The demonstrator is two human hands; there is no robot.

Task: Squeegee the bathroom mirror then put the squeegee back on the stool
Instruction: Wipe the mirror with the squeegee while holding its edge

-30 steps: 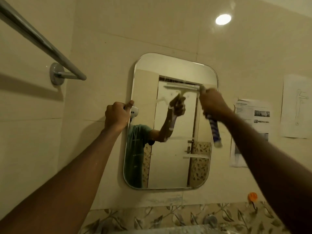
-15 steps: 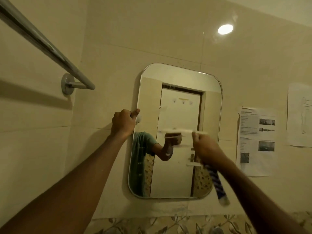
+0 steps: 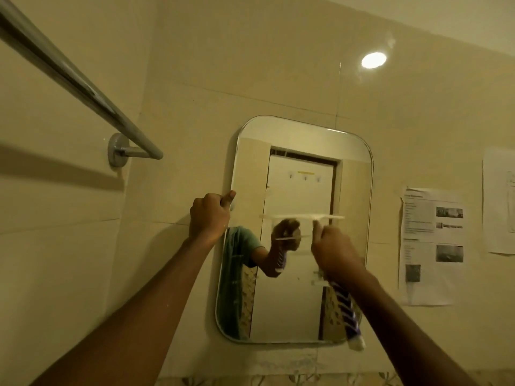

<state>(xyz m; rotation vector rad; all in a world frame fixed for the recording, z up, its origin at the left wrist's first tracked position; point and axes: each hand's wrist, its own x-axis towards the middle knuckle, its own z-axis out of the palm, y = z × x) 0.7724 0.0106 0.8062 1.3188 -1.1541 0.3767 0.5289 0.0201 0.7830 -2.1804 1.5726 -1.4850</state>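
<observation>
Beige tiled wall (image 3: 250, 65); rounded frameless mirror (image 3: 301, 302); left hand (image 3: 209, 215) gripping its left edge; right hand (image 3: 334, 252) clamped round purple-striped squeegee (image 3: 349, 316).

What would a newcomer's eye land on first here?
The mirror at the centre, with the right hand holding a squeegee whose blade lies across its middle. The left hand grips the mirror's left edge, and a bright round light glows high on the right.

The slim plastic squeegee (image 3: 345, 306) has a purple-and-white striped handle below the fingers of the right hand (image 3: 334, 252) and a whitish blade above them, while the glossy wall tiles (image 3: 250, 65) are cream.
</observation>
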